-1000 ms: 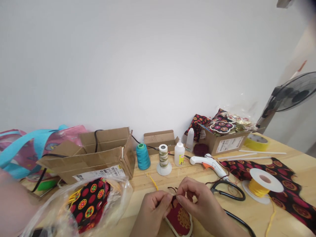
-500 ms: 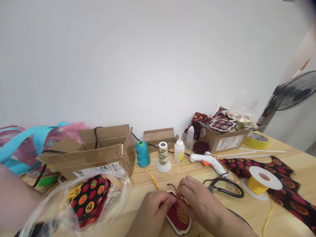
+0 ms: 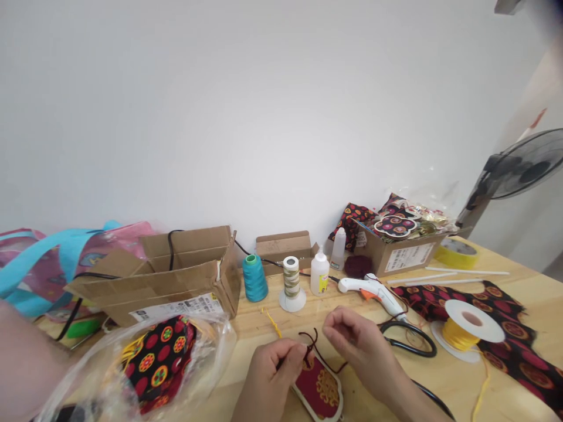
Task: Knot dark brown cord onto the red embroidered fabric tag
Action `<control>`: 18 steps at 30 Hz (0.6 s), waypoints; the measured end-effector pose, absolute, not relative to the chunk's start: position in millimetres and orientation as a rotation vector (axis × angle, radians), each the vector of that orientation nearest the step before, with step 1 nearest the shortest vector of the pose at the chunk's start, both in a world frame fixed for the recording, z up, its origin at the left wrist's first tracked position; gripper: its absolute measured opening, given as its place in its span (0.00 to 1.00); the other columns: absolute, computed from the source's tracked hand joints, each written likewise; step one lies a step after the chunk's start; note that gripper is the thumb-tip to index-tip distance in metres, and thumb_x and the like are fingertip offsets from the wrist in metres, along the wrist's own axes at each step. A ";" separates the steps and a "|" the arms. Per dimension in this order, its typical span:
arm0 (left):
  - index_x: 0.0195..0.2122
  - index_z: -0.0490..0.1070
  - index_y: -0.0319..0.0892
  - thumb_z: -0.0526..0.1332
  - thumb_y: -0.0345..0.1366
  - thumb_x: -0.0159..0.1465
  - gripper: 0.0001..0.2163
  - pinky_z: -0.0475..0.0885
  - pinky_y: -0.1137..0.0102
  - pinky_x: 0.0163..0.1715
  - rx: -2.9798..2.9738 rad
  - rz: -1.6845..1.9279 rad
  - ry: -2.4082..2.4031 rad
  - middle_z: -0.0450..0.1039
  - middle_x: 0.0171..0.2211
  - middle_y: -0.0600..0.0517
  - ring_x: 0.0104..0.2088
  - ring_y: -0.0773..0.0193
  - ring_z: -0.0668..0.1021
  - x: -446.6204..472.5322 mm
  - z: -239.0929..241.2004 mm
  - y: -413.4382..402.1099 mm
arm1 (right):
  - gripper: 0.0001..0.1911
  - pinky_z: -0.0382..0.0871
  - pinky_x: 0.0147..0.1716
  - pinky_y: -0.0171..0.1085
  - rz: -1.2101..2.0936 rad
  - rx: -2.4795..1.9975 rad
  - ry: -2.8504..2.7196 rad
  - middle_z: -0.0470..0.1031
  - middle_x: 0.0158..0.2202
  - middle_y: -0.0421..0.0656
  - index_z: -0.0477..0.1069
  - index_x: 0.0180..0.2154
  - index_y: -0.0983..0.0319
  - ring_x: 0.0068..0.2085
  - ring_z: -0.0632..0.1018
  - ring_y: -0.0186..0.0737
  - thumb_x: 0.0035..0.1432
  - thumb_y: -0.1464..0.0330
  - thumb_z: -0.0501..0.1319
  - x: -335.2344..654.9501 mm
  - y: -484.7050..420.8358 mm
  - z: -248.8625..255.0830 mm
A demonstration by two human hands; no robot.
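My left hand [image 3: 277, 372] is closed in a pinch on a dark red cord [image 3: 309, 354] at the top of a flat ornament. That ornament [image 3: 323, 387] is deep red with a gold pattern and a pale rim, and lies tilted on the table. A loop and a loose end of the cord stand up past my left fingertips. My right hand [image 3: 363, 346] is apart to the right, fingers curled in with thumb and forefinger close together; whether anything is between them is hidden. Part of the cord runs beneath this hand.
Black-handled scissors [image 3: 413, 353], a white glue gun [image 3: 373, 290] and a yellow cord spool [image 3: 460, 337] lie right. Behind stand a teal thread cone [image 3: 254, 280], a glue bottle [image 3: 319, 272] and cardboard boxes [image 3: 176, 293]. A plastic bag of patterned fabric [image 3: 160, 363] and another person's arm [image 3: 26, 357] are left.
My right hand has drawn away from my left, to the right and slightly up. The cord's loop now shows between them. My left hand keeps its pinch at the ornament's top.
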State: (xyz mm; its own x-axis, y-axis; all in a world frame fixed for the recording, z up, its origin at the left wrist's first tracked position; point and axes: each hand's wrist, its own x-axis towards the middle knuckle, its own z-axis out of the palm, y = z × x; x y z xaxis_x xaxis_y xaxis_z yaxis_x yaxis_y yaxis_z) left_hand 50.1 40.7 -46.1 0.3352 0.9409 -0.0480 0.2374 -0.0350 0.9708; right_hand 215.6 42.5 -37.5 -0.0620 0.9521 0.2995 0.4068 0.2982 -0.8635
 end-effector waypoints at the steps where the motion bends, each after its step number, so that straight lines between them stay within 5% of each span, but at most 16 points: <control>1: 0.17 0.58 0.41 0.50 0.46 0.58 0.17 0.50 0.75 0.19 1.507 0.820 1.104 0.50 0.16 0.59 0.20 0.70 0.55 50.2 -46.3 41.3 | 0.07 0.55 0.20 0.31 0.696 -1.245 -1.700 0.61 0.21 0.37 0.64 0.24 0.62 0.22 0.62 0.32 0.53 0.69 0.54 215.3 41.1 -36.7; 18: 0.17 0.56 0.42 0.49 0.44 0.59 0.16 0.51 0.74 0.20 1.623 0.771 1.101 0.50 0.17 0.59 0.21 0.70 0.56 51.7 -39.7 38.3 | 0.06 0.60 0.28 0.34 0.303 -0.989 -2.104 0.69 0.27 0.43 0.69 0.30 0.63 0.30 0.67 0.37 0.54 0.75 0.54 215.5 33.0 -31.1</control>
